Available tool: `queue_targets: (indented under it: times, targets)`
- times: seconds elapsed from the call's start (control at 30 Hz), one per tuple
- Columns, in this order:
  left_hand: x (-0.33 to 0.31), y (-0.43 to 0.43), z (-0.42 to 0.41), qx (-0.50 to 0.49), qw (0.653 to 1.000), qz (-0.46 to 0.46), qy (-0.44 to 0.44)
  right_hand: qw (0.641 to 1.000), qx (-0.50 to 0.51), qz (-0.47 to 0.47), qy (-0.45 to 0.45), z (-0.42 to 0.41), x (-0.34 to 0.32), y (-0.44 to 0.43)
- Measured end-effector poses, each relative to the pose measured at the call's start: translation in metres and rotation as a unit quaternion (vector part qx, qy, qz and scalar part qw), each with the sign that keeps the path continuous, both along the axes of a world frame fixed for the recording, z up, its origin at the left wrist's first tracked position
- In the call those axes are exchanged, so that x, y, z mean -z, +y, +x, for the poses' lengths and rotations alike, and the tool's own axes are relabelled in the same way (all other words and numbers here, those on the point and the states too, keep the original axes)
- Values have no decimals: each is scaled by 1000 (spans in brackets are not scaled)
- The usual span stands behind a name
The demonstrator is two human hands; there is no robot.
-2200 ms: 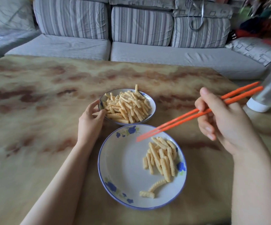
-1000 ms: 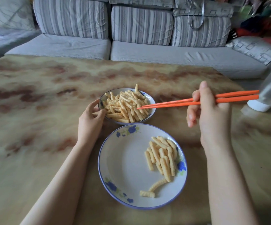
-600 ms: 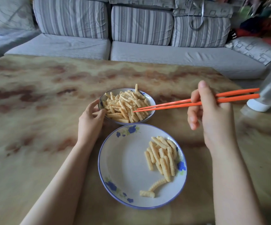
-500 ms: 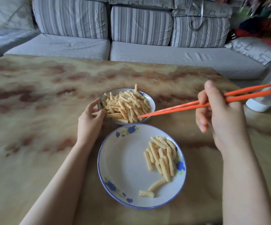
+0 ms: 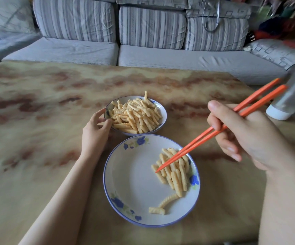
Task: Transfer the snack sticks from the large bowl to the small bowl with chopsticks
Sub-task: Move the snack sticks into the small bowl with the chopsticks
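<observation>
Your right hand's (image 5: 249, 137) fingers (image 5: 220, 117) are curled round the orange chopsticks (image 5: 205, 138), with the thumb laid across them. The tips sit close together, down among the snack sticks (image 5: 175, 171) piled on the right side of the large bowl (image 5: 134, 183). You cannot tell whether a stick is caught between the tips. Two loose sticks (image 5: 162, 204) lie apart near that bowl's front rim.

Your left hand's (image 5: 94, 133) fingers (image 5: 99, 115) grip the near left rim of the small bowl (image 5: 163, 112), which stands just behind the large bowl and carries a full heap (image 5: 136, 115).

Both bowls rest on a mottled tan and brown surface (image 5: 37, 138) that fills most of the view. Your left forearm crosses it from the lower left, and your right forearm hides its lower right corner.

At the right edge a clear bottle (image 5: 291, 96) with a white end leans, partly behind the upper ends of the chopsticks.

Beyond the far edge stands a grey striped sofa (image 5: 152, 29), with a patterned cushion (image 5: 273, 52) at its right end and blurred coloured things above that.
</observation>
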State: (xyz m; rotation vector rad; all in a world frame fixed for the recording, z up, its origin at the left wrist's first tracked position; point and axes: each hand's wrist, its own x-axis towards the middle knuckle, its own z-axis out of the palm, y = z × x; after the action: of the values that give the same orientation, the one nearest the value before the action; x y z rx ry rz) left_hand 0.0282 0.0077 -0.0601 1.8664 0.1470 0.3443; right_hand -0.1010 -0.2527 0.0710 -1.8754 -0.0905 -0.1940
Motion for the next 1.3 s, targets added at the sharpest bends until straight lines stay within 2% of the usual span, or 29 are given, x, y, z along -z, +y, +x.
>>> queue_targets:
  times: [0.23, 0.4, 0.53, 0.67, 0.83, 1.1, 1.3]
  targets:
    - [0, 0, -1, 2, 1000, -4, 0, 1000, -10, 15, 4, 5, 6, 8]
    - [0, 0, 0, -3, 1000, -5, 4, 995, 38, 85, -44, 14, 11, 14]
    - [-2, -1, -1, -5, 1000, -2, 7, 965, 126, 190, -130, 26, 16, 26]
    - [-2, -1, -2, -4, 1000, -7, 4, 930, 199, 259, -168, 40, 25, 40]
    - [-1, -1, -1, -6, 1000, -1, 5, 931, 226, 230, -169, 58, 44, 58]
    - [-3, -1, -1, -11, 1000, 11, 4, 962, 159, 182, -125, 68, 56, 64]
    - [-3, -2, -2, -7, 1000, 0, 1, 965, 153, 179, -113, 57, 39, 45]
